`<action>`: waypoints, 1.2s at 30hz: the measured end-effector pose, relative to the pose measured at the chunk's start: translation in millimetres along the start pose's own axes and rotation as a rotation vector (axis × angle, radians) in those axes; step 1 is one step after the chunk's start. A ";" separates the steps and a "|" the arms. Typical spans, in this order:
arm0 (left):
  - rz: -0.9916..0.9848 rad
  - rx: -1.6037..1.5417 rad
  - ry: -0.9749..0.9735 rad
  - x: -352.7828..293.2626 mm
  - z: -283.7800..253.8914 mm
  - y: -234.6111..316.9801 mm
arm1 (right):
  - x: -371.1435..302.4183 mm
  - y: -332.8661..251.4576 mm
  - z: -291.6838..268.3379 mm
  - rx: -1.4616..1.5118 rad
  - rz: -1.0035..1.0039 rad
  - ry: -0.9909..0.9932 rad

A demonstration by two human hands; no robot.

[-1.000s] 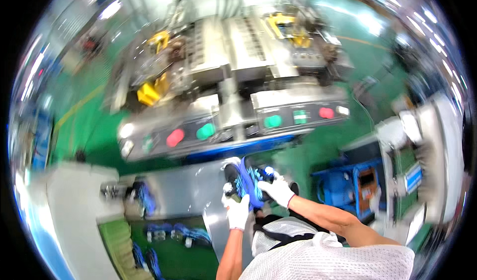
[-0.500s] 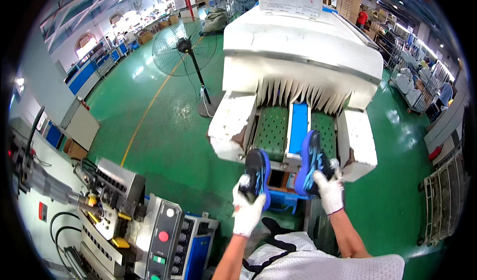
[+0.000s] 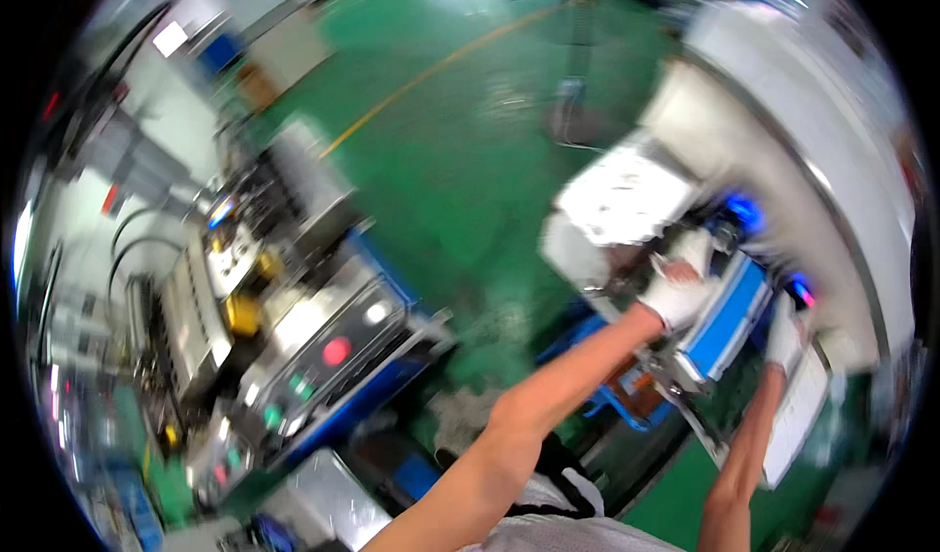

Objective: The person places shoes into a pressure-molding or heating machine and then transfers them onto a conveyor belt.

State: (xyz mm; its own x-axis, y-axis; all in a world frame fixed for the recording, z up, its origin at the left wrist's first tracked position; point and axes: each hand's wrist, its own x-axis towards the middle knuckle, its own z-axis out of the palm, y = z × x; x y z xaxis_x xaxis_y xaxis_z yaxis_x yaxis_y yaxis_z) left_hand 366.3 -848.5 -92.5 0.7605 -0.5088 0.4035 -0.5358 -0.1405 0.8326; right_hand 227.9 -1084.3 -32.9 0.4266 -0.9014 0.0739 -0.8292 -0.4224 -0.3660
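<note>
Both gloved hands, left hand [image 3: 676,292] and right hand [image 3: 786,332], reach out to the blue conveyor [image 3: 729,317], probably setting parts down, but the blur means I can't tell their grip.

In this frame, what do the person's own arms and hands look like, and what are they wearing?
Both hands wear white fabric gloves: the left hand and the right hand. The forearms are bare, with no sleeves reaching them. Motion blur hides any glove markings. A light, whitish garment shows at the lower edge.
</note>
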 end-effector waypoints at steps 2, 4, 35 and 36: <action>-0.086 -0.100 0.000 -88.1 -75.2 7.6 | -74.7 -35.8 7.5 0.529 -0.494 0.341; -0.435 0.093 -0.095 -182.2 -161.5 26.8 | -171.4 -85.6 -3.7 0.784 -0.615 0.185; -1.247 0.416 0.754 -901.7 -401.3 260.8 | -960.8 -171.9 -9.0 0.094 -3.085 -1.310; -1.073 0.559 0.725 -883.2 -408.1 266.5 | -965.8 -166.5 -6.9 -0.059 -3.059 -1.360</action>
State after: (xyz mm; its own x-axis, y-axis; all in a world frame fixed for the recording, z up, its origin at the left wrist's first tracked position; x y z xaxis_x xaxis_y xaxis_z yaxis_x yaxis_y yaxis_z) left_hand -298.5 -89.9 -72.1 0.8117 0.5790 -0.0766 0.4737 -0.5760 0.6662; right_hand -48.5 -144.0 -37.0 -0.6027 0.7919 -0.0984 0.7336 0.5013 -0.4588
